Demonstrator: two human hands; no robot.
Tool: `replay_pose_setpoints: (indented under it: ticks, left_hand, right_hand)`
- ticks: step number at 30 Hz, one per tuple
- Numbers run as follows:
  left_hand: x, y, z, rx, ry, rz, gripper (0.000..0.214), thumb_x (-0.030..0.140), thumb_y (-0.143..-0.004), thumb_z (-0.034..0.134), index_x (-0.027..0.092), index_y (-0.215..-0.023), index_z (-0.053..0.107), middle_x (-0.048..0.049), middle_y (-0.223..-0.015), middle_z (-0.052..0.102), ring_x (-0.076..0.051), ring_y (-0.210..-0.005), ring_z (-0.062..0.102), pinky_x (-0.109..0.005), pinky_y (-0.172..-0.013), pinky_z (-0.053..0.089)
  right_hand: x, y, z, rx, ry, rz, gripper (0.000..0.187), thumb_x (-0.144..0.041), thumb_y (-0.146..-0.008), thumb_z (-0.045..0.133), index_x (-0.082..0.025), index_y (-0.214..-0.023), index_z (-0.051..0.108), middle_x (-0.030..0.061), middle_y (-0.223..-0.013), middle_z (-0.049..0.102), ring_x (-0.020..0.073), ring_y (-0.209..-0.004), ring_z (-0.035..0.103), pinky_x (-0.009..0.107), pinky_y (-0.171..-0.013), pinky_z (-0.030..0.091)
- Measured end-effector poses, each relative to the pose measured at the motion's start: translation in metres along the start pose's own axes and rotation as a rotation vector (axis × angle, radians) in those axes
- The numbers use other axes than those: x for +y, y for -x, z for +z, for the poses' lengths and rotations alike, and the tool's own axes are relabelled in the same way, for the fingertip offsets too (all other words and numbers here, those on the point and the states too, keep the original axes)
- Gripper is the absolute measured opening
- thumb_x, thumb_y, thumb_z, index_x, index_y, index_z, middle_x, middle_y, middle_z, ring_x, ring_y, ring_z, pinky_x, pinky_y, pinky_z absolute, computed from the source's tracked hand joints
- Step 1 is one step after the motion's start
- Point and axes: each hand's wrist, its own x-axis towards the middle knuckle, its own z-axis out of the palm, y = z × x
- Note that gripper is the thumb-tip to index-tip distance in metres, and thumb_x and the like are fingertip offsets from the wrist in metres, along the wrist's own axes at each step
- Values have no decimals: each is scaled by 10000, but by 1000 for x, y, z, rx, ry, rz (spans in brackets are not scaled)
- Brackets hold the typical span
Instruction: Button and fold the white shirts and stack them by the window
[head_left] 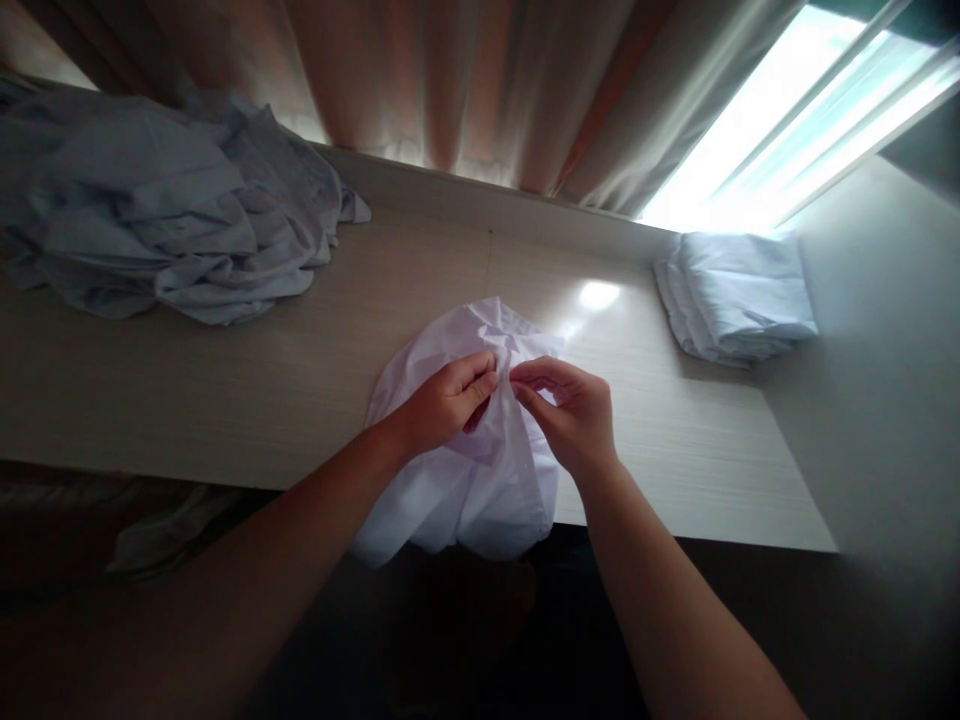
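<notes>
A white shirt (450, 500) lies bunched at the front edge of the table, its lower part hanging over. My left hand (457, 395) pinches the cloth near the shirt's front strip. Close beside it, my right hand (566, 405) has thumb and forefinger pressed together on the edge of the same strip. Whether a button sits between the fingertips is too small to make out. The collar end of the shirt points away from me.
A loose heap of white garments (165, 210) lies at the back left. Folded white garments (742, 290) are stacked at the right, by a pale side wall (885, 370). Curtains (465, 90) hang behind the pale table (300, 380), with a bright window (780, 130) at the right.
</notes>
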Motion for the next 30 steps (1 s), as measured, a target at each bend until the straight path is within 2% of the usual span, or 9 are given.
replay_pose_setpoints:
  ticks: [30]
  left_hand:
    - [-1,0,0,-4,-10,-1,308,407,-993,475,185,-778,472,50,-559,481,-87,-493,470,-202,-482,351]
  right_hand:
    - [-1,0,-1,-35,-21,-13,73,-235,-837,710,-214,-902,735,5,-835,735,136,-752,671,310,-745,562]
